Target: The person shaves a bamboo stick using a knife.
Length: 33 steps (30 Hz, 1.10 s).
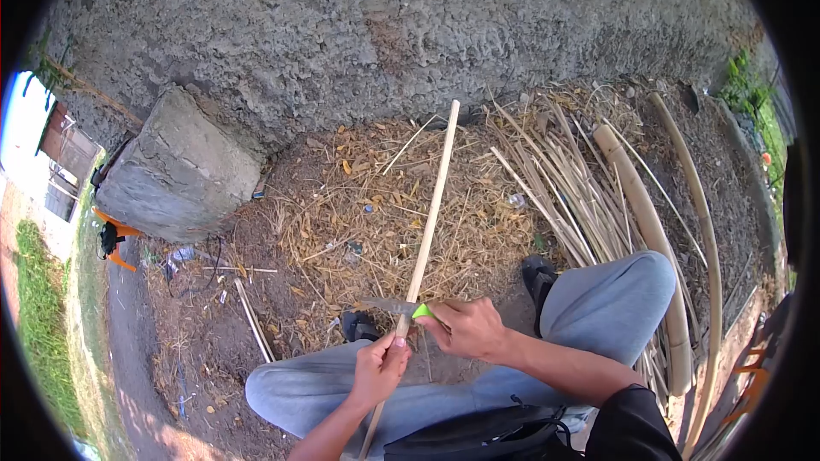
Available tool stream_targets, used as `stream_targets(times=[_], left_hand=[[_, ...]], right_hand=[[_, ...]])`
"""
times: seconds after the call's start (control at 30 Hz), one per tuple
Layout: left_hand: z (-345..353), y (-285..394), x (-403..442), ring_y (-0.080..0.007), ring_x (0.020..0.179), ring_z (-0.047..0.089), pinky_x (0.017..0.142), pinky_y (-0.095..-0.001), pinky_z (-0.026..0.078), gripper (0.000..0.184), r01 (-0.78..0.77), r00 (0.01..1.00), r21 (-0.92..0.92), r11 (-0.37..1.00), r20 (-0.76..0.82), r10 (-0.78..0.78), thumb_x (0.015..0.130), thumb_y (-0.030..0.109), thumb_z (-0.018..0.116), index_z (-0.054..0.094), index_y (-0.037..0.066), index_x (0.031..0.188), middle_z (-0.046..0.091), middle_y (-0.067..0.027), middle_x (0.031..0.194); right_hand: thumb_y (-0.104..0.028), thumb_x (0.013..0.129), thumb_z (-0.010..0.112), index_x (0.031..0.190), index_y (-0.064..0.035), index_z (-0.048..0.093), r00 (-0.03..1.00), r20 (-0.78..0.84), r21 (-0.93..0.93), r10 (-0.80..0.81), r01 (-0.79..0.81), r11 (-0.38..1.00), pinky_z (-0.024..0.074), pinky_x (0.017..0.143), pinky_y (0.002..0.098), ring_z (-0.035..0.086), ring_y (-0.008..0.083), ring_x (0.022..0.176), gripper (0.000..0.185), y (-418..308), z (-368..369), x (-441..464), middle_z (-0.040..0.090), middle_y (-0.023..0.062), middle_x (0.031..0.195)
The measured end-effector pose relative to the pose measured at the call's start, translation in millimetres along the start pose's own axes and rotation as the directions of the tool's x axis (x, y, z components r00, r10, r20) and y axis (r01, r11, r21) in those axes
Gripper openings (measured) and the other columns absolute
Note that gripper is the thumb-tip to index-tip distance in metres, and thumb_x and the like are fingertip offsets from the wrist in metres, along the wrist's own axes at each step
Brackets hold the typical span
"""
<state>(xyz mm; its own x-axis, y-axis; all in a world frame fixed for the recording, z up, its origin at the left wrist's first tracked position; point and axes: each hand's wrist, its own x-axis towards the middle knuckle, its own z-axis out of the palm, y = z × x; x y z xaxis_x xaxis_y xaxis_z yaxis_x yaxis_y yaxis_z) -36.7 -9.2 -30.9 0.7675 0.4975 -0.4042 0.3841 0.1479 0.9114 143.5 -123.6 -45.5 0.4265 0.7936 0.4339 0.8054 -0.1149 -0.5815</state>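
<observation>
Head view: stick (pixel 427 235) runs through left hand (pixel 381 371).

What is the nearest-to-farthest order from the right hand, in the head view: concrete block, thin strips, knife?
1. Knife: held in the right hand.
2. Thin strips: ahead and to the right.
3. Concrete block: farther off, to the left.

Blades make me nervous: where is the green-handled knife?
In the head view, the green-handled knife is below centre, in the right hand, crossing the pale bamboo strip just above the left hand.
</observation>
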Motion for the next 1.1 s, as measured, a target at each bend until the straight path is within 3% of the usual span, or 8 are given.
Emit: stream_targets(times=[0.07, 0.17, 0.23, 0.33, 0.6, 0.73, 0.9, 1.1], left_hand=[[-2, -9, -2, -0.0007, 0.050, 0.039, 0.044, -0.0196, 0.034, 0.029, -0.130, 0.991, 0.120, 0.984, 0.021, 0.129, 0.108, 0.021, 0.046, 0.063, 0.001, 0.120, 0.050, 0.0034, 0.068], [3, 3, -1, -0.0011, 0.052, 0.041, 0.045, -0.0198, 0.034, 0.030, -0.111, 0.994, 0.111, 0.988, -0.011, 0.113, 0.108, 0.021, 0.047, 0.062, 0.000, 0.124, 0.052, 0.0034, 0.070], [3, -7, -6, -0.0013, 0.053, 0.042, 0.045, -0.0198, 0.035, 0.031, -0.128, 0.992, 0.128, 0.983, 0.031, 0.125, 0.108, 0.021, 0.047, 0.062, 0.000, 0.126, 0.052, 0.0034, 0.071], [1, -14, -15, -0.0014, 0.058, 0.042, 0.049, -0.0197, 0.036, 0.031, -0.122, 0.989, 0.178, 0.977, 0.104, 0.105, 0.107, 0.019, 0.049, 0.061, 0.001, 0.130, 0.052, 0.0039, 0.072], [-5, 11, -6, -0.0010, 0.060, 0.042, 0.052, -0.0195, 0.036, 0.029, 0.006, 0.997, 0.039, 0.999, 0.082, -0.010, 0.108, 0.017, 0.048, 0.062, 0.001, 0.128, 0.052, 0.0052, 0.074], [0, 10, -13, -0.0012, 0.060, 0.042, 0.052, -0.0201, 0.037, 0.029, -0.054, 0.997, 0.044, 0.998, 0.055, 0.052, 0.108, 0.018, 0.049, 0.062, 0.001, 0.127, 0.052, 0.0049, 0.073], [6, -9, -22, -0.0011, 0.057, 0.043, 0.047, -0.0202, 0.036, 0.029, -0.093, 0.987, 0.077, 0.993, 0.137, 0.082, 0.108, 0.017, 0.046, 0.061, -0.001, 0.125, 0.053, 0.0027, 0.074], [2, 6, -15, -0.0010, 0.056, 0.043, 0.047, -0.0191, 0.036, 0.029, -0.070, 0.994, 0.068, 0.995, 0.086, 0.064, 0.108, 0.015, 0.047, 0.059, -0.001, 0.128, 0.052, 0.0030, 0.074]], right_hand=[[-0.030, 0.091, 0.071, 0.089, -0.0081, 0.069, 0.999, 0.041, -0.015, -0.017, 0.018, 1.000, 0.0436, 0.037, 0.0386, 0.060, 0.0256, 0.044, 0.022, -3, 2, -4, 0.066, 0.0073, 0.065], [-0.030, 0.092, 0.070, 0.088, -0.0074, 0.070, 0.997, -0.027, -0.084, -0.071, 0.069, 0.994, 0.0430, 0.037, 0.0393, 0.059, 0.0257, 0.042, 0.022, 10, 2, 5, 0.064, 0.0071, 0.061], [-0.033, 0.095, 0.065, 0.086, -0.0064, 0.068, 0.976, -0.152, -0.087, 0.156, -0.171, 0.981, 0.0424, 0.036, 0.0405, 0.058, 0.0293, 0.040, 0.028, 29, -5, 26, 0.062, 0.0099, 0.057], [-0.032, 0.097, 0.062, 0.088, -0.0055, 0.069, 0.926, -0.084, -0.158, 0.369, -0.378, 0.912, 0.0414, 0.037, 0.0411, 0.057, 0.0308, 0.040, 0.029, 65, -42, 47, 0.061, 0.0109, 0.055], [-0.031, 0.092, 0.070, 0.091, -0.0062, 0.070, 0.994, 0.007, 0.007, -0.106, 0.106, 0.994, 0.0438, 0.037, 0.0363, 0.059, 0.0237, 0.041, 0.025, -11, -4, -9, 0.064, 0.0070, 0.062], [-0.031, 0.092, 0.070, 0.092, -0.0065, 0.069, 0.990, 0.026, -0.053, -0.136, 0.137, 0.989, 0.0435, 0.037, 0.0369, 0.059, 0.0252, 0.042, 0.025, -8, -9, -4, 0.064, 0.0070, 0.062], [-0.035, 0.095, 0.065, 0.088, -0.0083, 0.069, 0.954, -0.087, -0.204, 0.288, -0.300, 0.932, 0.0441, 0.038, 0.0403, 0.060, 0.0291, 0.042, 0.028, 56, -39, 39, 0.065, 0.0105, 0.061], [-0.036, 0.095, 0.065, 0.090, -0.0085, 0.069, 1.000, -0.025, -0.097, -0.001, -0.001, 0.995, 0.0437, 0.036, 0.0402, 0.059, 0.0275, 0.041, 0.028, 3, -26, 6, 0.064, 0.0094, 0.060]])
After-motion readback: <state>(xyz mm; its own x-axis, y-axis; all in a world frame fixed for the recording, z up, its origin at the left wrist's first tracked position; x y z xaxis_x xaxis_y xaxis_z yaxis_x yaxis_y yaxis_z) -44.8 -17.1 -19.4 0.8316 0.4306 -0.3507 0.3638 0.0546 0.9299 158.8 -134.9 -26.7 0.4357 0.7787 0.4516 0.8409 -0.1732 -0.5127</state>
